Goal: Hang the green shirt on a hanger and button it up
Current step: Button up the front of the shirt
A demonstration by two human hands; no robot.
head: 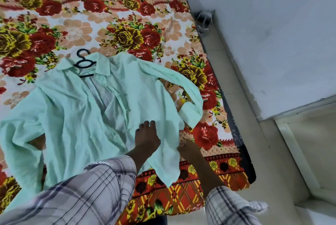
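Below, floral bedsheet (76,30), red and yellow blooms. Green shirt (81,112) lies flat on it, thin crinkled cloth, long axis from far-left collar to near-right hem, chest gaping. Black hanger (82,62) sits inside collar. Left hand (147,136) presses flat on front opening, fingers straight. Right hand (182,145), just right of it, pinches front edge.

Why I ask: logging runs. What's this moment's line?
green shirt: on hanger, front open | left hand: presses shirt | right hand: pinches edge
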